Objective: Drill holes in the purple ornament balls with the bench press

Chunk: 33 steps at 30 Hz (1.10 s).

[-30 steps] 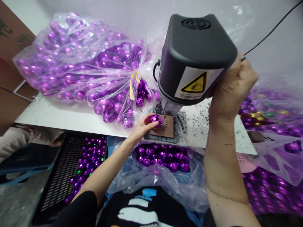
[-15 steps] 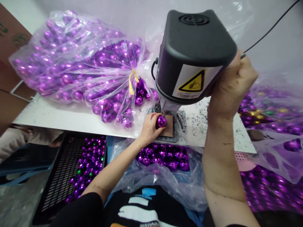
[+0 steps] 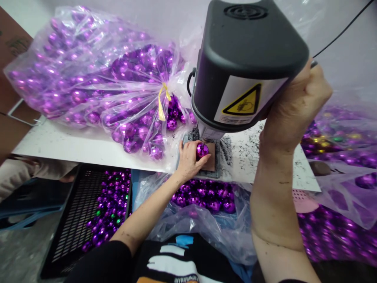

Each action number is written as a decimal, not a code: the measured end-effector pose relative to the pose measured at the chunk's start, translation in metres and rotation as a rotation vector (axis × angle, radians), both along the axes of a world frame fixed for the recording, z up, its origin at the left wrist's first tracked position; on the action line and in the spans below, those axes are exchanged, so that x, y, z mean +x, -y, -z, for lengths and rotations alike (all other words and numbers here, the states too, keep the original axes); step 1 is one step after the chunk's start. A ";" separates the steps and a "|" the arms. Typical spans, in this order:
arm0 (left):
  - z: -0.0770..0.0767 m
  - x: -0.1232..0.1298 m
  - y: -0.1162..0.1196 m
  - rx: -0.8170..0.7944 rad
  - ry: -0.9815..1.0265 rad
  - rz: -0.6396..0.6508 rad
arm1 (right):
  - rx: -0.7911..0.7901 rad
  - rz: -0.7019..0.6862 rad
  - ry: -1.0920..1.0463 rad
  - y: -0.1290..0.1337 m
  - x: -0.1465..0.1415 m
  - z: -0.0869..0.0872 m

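My left hand (image 3: 190,159) pinches a shiny purple faceted ball (image 3: 202,151) between thumb and fingers. The ball rests over a brown square pad (image 3: 209,161) on the grey metal base (image 3: 217,172) of a black bench drill press (image 3: 250,51). Directly above it is the narrow lower end of the machine, its tip partly hidden. My right hand (image 3: 303,102) is closed around a lever (image 3: 314,63) at the machine's right side; most of that lever is hidden by the fingers. A yellow warning label (image 3: 244,103) faces me.
A tied clear bag (image 3: 88,78) of purple balls lies on the white table (image 3: 73,143). More balls lie in open plastic (image 3: 206,196) at my lap and a black crate (image 3: 70,220). Bags (image 3: 353,157) are at right. Another person's sleeve (image 3: 17,177) shows at left.
The machine head looks larger and nearer, and my right hand sits farther right in the picture. My left hand keeps the ball on the pad, its fingers shifted slightly.
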<state>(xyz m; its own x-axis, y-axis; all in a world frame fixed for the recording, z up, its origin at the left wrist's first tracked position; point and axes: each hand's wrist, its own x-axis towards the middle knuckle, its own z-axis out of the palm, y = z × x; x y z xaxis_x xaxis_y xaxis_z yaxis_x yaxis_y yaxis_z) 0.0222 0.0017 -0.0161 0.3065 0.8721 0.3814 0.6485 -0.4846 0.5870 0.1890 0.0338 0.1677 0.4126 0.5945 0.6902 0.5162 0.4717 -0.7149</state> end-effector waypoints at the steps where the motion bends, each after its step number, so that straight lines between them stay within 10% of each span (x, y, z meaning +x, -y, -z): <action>1: -0.001 0.000 0.000 0.000 -0.005 0.002 | 0.001 0.041 -0.008 0.003 -0.001 0.000; 15: 0.000 -0.001 0.000 -0.024 0.000 0.029 | 0.028 0.180 0.164 0.083 -0.022 0.042; 33: 0.000 0.000 0.001 -0.023 -0.003 0.028 | 0.139 0.158 0.149 0.078 -0.024 0.082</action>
<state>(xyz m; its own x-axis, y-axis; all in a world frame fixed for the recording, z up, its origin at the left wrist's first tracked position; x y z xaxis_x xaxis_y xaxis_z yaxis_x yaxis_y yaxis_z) 0.0221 0.0005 -0.0159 0.3318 0.8717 0.3606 0.6370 -0.4889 0.5960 0.1649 -0.0443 0.0856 0.3805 0.4258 0.8209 0.6860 0.4653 -0.5594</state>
